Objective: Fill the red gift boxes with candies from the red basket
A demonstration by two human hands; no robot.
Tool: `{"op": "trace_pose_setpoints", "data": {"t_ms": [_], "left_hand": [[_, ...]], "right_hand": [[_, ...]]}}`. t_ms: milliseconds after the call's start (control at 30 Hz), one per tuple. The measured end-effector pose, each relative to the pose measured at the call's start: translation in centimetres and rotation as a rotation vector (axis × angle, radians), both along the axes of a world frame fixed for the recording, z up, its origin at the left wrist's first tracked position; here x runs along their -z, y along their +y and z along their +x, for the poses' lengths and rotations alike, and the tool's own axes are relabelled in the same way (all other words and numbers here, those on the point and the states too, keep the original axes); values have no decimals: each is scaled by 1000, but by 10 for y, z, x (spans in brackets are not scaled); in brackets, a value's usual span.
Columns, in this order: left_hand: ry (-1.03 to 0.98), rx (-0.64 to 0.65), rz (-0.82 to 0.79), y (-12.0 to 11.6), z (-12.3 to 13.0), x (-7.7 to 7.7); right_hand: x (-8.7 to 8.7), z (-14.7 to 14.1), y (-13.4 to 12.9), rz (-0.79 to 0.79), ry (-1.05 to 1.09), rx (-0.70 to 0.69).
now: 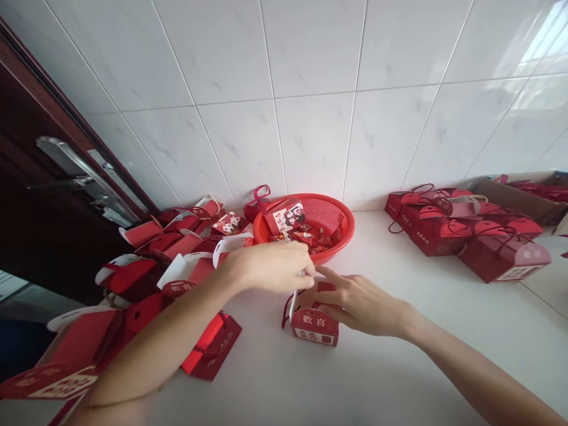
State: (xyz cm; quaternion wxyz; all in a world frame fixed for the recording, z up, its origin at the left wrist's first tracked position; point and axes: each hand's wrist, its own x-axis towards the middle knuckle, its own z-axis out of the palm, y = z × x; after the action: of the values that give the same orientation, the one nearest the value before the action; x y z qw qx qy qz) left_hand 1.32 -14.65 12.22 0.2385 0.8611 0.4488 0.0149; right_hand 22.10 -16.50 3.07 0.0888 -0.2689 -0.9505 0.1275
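A small dark red cardboard gift box (314,329) with white Chinese lettering stands on the white counter in front of me, its top flaps raised. My left hand (277,266) reaches over its far side, fingers curled and pinched at the pale edge of a flap. From the right, my right hand (361,302) holds the box at its top and side, index finger stretched toward the left fingertips. A dark cord handle (285,316) hangs at the box's left. Just behind both hands is a red plastic basket (348,228) with wrapped sweets (306,237) inside.
Many red gift boxes (177,242) crowd the counter's left, some with flaps up. More boxes with cord handles (444,228) stand together at right, beside an open brown carton (510,195). A tiled wall (310,136) bounds the back; a dark door (39,195) is at left.
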Motion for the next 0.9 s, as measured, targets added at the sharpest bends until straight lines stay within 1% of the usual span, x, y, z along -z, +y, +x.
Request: {"op": "trace_pose_setpoints", "data": {"t_ms": [100,167,300,400,467,533,600,767,900], "left_hand": [[206,-47,59,-21,0,21],[228,-91,52,-34,-1,34],[155,-203,7,-45,-9,58],[60,-250,8,-45,-19,75],[-16,-279,3,-44,-24,84],[-65,-331,-14,-44,-27,88],[-98,-374,-42,-45,-27,88],[-169,-357,-120,-46,-24,86],[-246,-377,-159,-44,-28,95]], "right_hand": [[3,0,0,7,-47,19],[5,1,1,-16,-27,28],[9,3,2,-138,115,111],[11,11,2,-286,253,114],[13,18,3,-398,323,111],[16,26,7,-491,364,118],[20,34,11,-565,370,125],[30,47,22,-751,333,112],[42,47,24,-914,397,98]]}}
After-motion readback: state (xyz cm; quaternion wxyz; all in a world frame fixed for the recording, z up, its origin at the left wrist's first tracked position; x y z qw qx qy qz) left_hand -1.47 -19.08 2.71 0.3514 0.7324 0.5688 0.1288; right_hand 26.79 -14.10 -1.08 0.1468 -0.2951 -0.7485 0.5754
